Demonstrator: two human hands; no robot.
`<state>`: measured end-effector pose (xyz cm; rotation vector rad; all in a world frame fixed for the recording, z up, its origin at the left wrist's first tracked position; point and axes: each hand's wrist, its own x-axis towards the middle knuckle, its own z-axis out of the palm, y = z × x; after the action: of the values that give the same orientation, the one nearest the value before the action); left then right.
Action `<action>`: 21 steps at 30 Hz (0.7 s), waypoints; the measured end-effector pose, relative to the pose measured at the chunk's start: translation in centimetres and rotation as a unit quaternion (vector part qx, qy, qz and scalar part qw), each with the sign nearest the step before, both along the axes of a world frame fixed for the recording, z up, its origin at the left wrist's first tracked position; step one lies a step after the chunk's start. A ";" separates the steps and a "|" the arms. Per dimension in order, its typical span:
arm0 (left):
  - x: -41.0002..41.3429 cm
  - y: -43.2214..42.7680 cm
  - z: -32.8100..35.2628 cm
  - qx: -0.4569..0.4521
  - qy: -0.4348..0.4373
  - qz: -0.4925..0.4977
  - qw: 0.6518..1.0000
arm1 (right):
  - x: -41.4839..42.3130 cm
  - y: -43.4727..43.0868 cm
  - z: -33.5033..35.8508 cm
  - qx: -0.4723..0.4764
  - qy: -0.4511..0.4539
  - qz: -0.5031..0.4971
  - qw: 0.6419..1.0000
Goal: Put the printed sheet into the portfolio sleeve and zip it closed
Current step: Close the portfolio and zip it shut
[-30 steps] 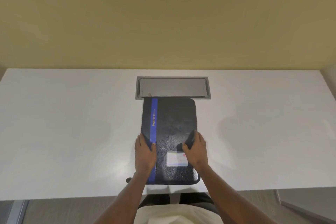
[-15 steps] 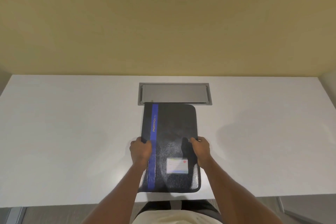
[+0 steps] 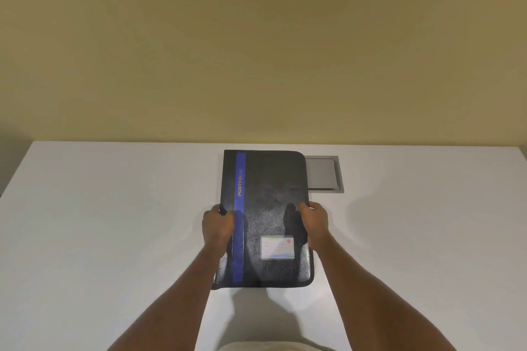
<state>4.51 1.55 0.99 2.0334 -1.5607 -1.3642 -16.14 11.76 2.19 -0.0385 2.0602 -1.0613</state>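
Observation:
A black portfolio sleeve (image 3: pixel 271 199) with a blue stripe, yellow lettering and a small card window is held above the white table (image 3: pixel 114 222), its near end raised and casting a shadow below. My left hand (image 3: pixel 218 224) grips its left edge at the stripe. My right hand (image 3: pixel 313 222) grips its right edge. The cover faces up and looks closed. No printed sheet is visible.
A grey recessed cable hatch (image 3: pixel 323 177) sits in the table near the back edge, partly hidden behind the portfolio. A yellow wall stands directly behind the table. The table's front edge is close to my body.
Both hands shifted from lying on the cover to gripping its side edges. The portfolio has risen off the table and now covers most of the hatch.

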 end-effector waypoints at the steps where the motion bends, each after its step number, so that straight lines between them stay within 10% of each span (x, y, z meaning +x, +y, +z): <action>1: -0.2 -0.7 -0.2 0.005 0.004 0.000 1.000 | -0.3 -0.8 -0.1 0.002 0.002 0.001 1.000; 21: -2.3 -5.0 -3.2 0.003 -0.040 -0.033 0.999 | -1.9 -5.2 -3.0 0.097 0.049 0.100 0.989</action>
<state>2.22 -3.40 -2.19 2.0810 -1.6736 -1.3272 -18.07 6.60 -0.77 -0.1989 2.1874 -0.7466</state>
